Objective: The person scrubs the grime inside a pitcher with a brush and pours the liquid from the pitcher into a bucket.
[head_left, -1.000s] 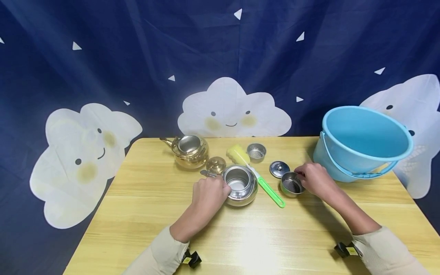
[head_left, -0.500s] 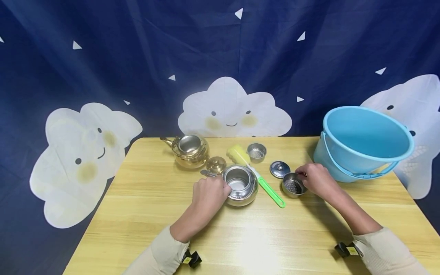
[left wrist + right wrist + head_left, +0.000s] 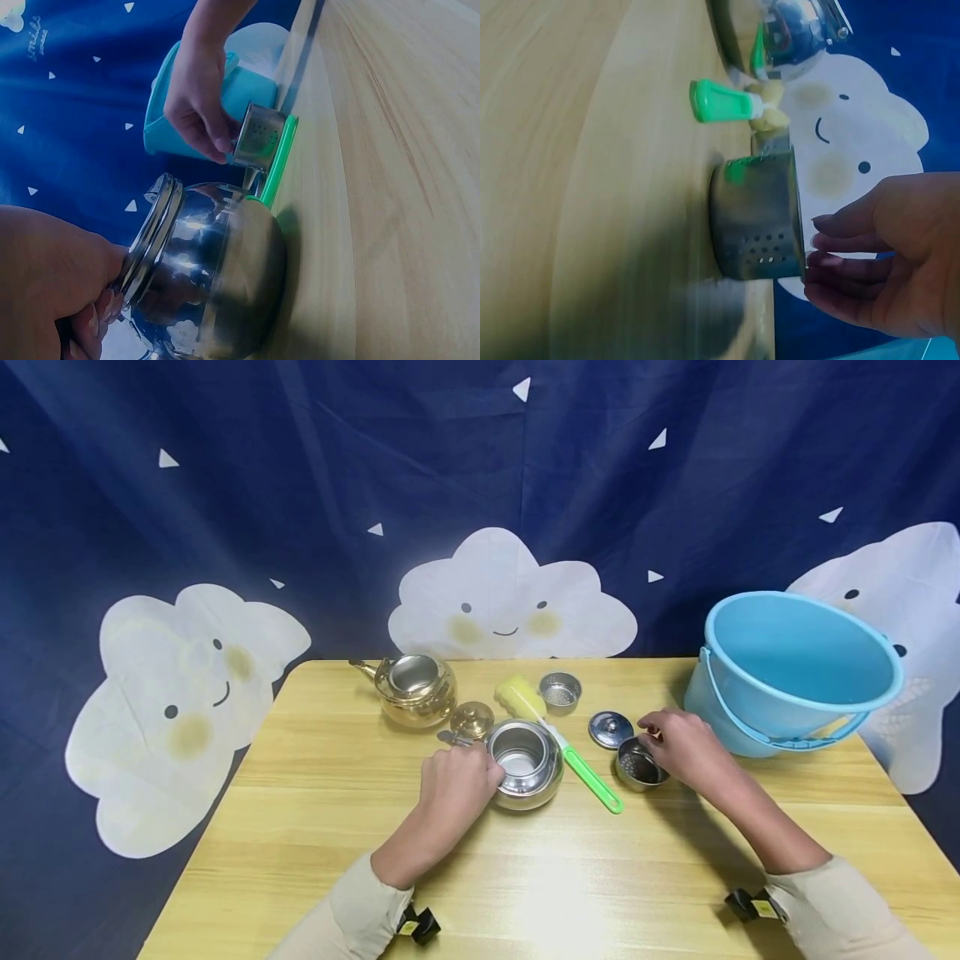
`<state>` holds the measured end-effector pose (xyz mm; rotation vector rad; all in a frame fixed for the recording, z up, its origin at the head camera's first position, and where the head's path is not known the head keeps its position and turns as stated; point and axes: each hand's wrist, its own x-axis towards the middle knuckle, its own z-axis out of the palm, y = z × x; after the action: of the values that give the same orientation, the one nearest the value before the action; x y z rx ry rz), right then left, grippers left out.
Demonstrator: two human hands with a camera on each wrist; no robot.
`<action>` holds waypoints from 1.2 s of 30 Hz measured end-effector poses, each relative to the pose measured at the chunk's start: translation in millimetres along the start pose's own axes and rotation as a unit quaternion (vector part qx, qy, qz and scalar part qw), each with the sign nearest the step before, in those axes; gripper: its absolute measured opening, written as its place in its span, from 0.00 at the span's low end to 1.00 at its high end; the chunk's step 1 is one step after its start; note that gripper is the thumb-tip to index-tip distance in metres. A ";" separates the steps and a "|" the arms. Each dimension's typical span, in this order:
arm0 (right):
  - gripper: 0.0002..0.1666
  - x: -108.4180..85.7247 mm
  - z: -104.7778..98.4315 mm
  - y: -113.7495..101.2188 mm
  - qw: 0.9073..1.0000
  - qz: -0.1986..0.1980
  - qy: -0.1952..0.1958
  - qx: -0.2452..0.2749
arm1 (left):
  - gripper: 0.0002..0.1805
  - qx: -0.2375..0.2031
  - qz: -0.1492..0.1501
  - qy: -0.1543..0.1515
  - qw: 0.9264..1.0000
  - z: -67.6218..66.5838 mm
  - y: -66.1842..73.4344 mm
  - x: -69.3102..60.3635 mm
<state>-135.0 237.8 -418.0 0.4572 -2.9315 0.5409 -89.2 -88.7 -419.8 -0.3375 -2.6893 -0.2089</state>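
Left hand [image 3: 459,781] grips the silver teapot [image 3: 531,795] at its rim. Perforated infuser basket [image 3: 754,217] sits mouth-up on the table [image 3: 337,827], just left of the way nearer right hand [image 3: 686,747], whose fingers are loosely bent, holding nothing.

In the head view, the left hand [image 3: 457,781] hid the silver pot [image 3: 528,789] at nine o'clock; the right wrist view cropped it at twelve.
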 end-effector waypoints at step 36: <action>0.13 32.3 42.4 -76.0 0.992 -0.040 -0.115 0.025 | 0.20 -0.001 0.001 -0.011 1.000 -0.2 -0.3 0.2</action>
<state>-144.4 145.9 -426.7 0.6829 -3.1040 0.5899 -89.4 -88.9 -419.5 -0.3451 -2.7096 -0.2087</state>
